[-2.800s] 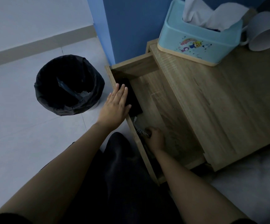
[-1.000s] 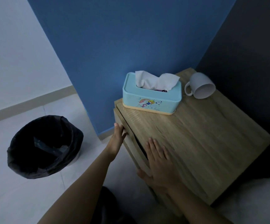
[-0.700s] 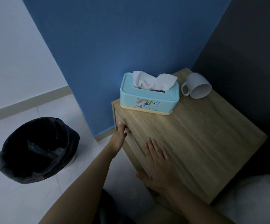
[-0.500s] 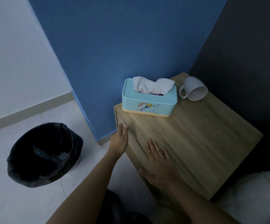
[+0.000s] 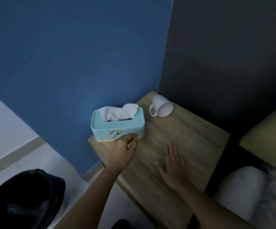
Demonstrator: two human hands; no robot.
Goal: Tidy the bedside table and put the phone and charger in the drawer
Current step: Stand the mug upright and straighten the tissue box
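The wooden bedside table (image 5: 191, 139) stands in the corner, and its drawer front is out of sight from this angle. Neither the phone nor the charger is visible. A light blue tissue box (image 5: 117, 128) with white tissue sticking out sits at the table's back left. A white mug (image 5: 162, 106) lies on its side behind it. My left hand (image 5: 124, 150) hovers over the table with fingers loosely curled, its fingertips at the box's lower front edge. My right hand (image 5: 172, 162) lies flat with fingers spread on the tabletop.
A black-lined waste bin (image 5: 23, 199) stands on the pale floor at lower left. A blue wall is behind the table, a dark wall to the right. A white pillow (image 5: 252, 195) and a tan headboard (image 5: 269, 129) lie at right.
The drawer, open with the phone inside 2.8 s ago, was pushed shut. Both hands then rose from the drawer front onto the tabletop; the left reached the tissue box.
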